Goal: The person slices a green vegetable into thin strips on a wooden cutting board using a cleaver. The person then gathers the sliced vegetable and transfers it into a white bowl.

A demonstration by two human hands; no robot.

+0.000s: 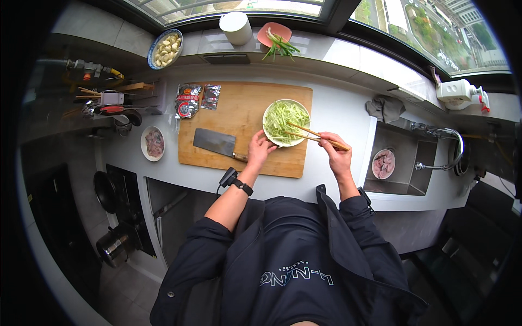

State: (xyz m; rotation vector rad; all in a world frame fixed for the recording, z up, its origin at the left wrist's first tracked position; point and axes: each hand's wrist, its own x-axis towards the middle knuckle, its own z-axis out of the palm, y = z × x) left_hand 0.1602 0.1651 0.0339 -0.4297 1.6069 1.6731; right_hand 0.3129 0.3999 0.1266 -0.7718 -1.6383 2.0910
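A white bowl (266, 129) heaped with pale green shredded vegetable (287, 116) stands on the right part of a wooden cutting board (244, 102). At its lower left rim is my left hand (259, 150), fingers spread against the bowl's side. My right hand (336, 150) grips a pair of wooden chopsticks (312, 132), whose tips reach into the shreds. A cleaver (215, 140) lies flat on the board, its wooden handle passing close to my left wrist. Two foil seasoning packets (188, 101) rest by the board's upper left corner.
Left of the board sits a bowl of sliced raw meat or fish (154, 143); a similar bowl (383, 164) is in the sink (403, 138) under the faucet (452, 142). The back ledge carries peeled garlic (168, 49), a white canister (236, 28) and scallions (281, 45). A cooktop (128, 203) adjoins at left.
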